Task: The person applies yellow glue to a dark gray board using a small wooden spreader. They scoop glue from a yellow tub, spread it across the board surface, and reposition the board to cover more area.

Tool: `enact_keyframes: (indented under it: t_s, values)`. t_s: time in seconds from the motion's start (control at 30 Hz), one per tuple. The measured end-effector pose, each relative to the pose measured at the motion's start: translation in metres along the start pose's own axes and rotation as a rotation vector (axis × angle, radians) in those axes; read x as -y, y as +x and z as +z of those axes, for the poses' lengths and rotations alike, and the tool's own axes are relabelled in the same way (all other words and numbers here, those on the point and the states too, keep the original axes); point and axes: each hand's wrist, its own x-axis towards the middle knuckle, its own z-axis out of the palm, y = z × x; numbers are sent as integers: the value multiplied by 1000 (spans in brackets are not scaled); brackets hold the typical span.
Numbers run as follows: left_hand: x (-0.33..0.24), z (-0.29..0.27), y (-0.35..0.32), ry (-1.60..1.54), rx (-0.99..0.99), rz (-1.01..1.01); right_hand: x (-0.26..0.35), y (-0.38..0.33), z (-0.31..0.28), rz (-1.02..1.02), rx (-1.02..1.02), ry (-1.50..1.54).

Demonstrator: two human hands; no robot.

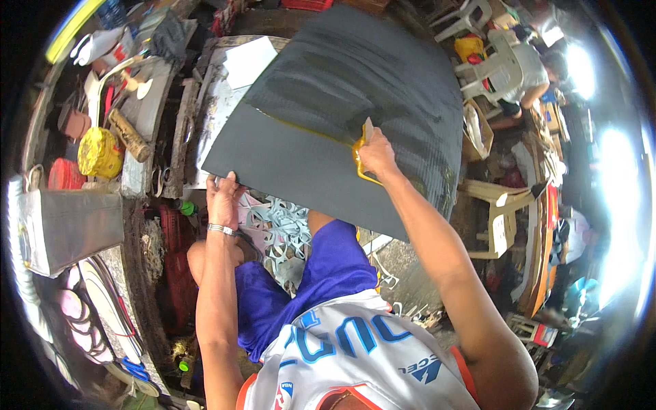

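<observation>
Steady edge, even pressure: work the yellow bead (357, 147) out thin

You have the big black sheet (294, 157) in front of you, spread over the worktable (211, 117), with its near edge reaching out above your purple shorts (335, 256). A wet-looking yellow line crosses it from the left edge to your right hand (378, 154). Beyond that line the surface looks streaked and glossy; the strip nearer you looks matt and uncoated.

The step seems to be spreading, so a low, constant tilt on the pale spreader (368, 130) should serve you best. Press evenly across its width and overlap each stroke a little, so that no ridge dries thick. Yellow also loops around the near side of your fist; whether it sits on the sheet or on the tool is hard to tell. Gather it in before it smears onto your skin.

Your right fingers are closed around the spreader, its tip pointing away from you. That arm comes in from the lower right, elbow wide, forearm slanting up and inward; a loose wrist would suit long strokes.

Your left hand (223, 199) is at the near left corner, fingertips on the edge, the arm almost straight and a band (221, 229) on its wrist. You cannot tell from here whether the thumb pinches underneath. Firm, light contact there should stop the sheet from skating.
</observation>
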Motion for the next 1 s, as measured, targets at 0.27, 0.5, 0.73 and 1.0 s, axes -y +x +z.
enact_keyframes:
  t_s: [0.27,0.5,0.73,1.0]
  values:
    - [-10,2,-3,-109,2,-67,140,24,52,-167,88,-6]
    - [-14,1,-1,-71,43,-37,241,24,77,-396,174,-156]
    - [-20,2,-4,-23,76,9,294,-1,88,-731,256,-295]
    - [-22,3,-4,-8,30,-20,295,-31,90,-954,343,-180]
